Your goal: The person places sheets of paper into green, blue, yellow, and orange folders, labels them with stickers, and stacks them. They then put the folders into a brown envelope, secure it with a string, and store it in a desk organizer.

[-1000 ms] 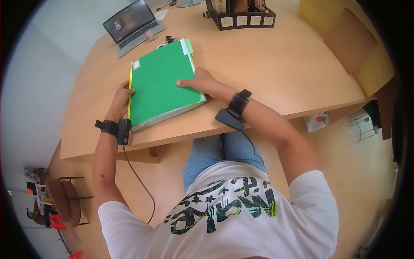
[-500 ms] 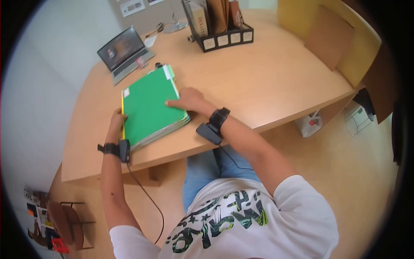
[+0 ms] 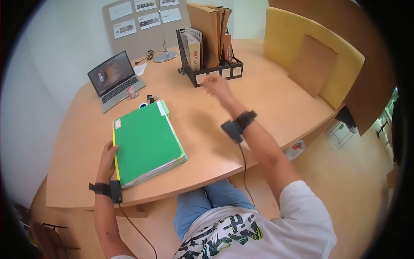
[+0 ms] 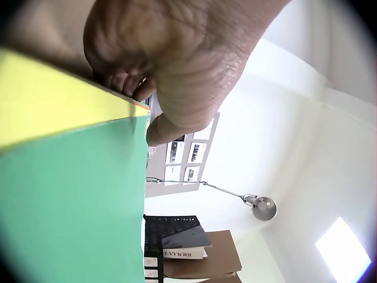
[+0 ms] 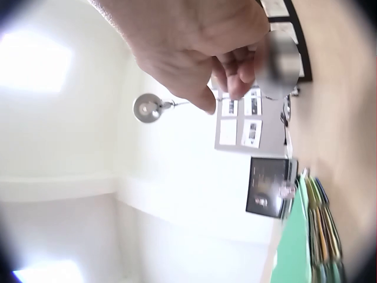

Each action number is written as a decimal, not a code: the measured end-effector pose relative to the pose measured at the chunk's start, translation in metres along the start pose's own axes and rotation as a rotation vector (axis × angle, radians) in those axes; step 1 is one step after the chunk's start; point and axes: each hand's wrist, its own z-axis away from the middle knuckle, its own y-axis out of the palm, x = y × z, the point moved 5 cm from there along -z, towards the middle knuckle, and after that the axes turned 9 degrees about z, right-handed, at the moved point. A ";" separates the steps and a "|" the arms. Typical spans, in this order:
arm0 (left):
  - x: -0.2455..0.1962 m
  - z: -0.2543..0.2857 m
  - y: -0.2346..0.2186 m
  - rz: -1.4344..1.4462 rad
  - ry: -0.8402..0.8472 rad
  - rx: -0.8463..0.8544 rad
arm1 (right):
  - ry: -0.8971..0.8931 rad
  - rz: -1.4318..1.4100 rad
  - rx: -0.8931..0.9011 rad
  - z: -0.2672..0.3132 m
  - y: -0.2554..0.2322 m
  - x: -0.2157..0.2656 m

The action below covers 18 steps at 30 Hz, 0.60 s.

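Observation:
A thick green folder stack (image 3: 146, 144) with a yellow left edge lies on the table. At that edge the left hand (image 3: 107, 159) grips it, thumb on top. The left wrist view shows the left hand (image 4: 177, 53) at the corner of the green cover (image 4: 76, 194), its other fingers partly hidden beyond the yellow edge. Off the folder, the right hand (image 3: 217, 88) is in the air in front of the black organizer (image 3: 220, 74), fingers bent. In the right wrist view, a blurred grey shape lies beside the right hand's (image 5: 194, 47) fingers; whether they touch it, I cannot tell.
An open laptop (image 3: 113, 80) stands at the back left, a small pink-and-white item (image 3: 132, 92) on it. Behind are a lamp base (image 3: 165, 56) and a grey board (image 3: 151, 32). Books and brown folders (image 3: 205, 32) fill the organizer. A yellow panel (image 3: 319, 54) stands right.
The right hand has let go of the folder's right side and moved up and away toward the organizer. The left hand has kept its grip. The head view has shifted, showing more of the back.

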 end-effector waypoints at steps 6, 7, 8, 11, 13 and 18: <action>-0.004 0.005 0.001 0.024 -0.015 -0.005 | -0.277 0.434 -0.532 -0.107 -0.088 0.058; -0.004 0.006 0.001 0.031 -0.011 -0.006 | -0.300 0.579 -0.597 -0.116 -0.091 0.067; -0.003 0.005 0.000 0.037 -0.006 -0.007 | -0.296 0.650 -0.655 -0.121 -0.091 0.074; -0.002 0.003 -0.002 0.032 0.006 0.003 | -0.232 0.774 -0.763 -0.141 -0.086 0.076; -0.004 0.008 0.002 0.028 0.004 0.008 | -0.128 0.740 -0.744 -0.163 -0.080 0.050; -0.003 0.009 0.003 0.056 0.014 0.001 | -0.122 0.481 -0.651 -0.203 -0.065 -0.004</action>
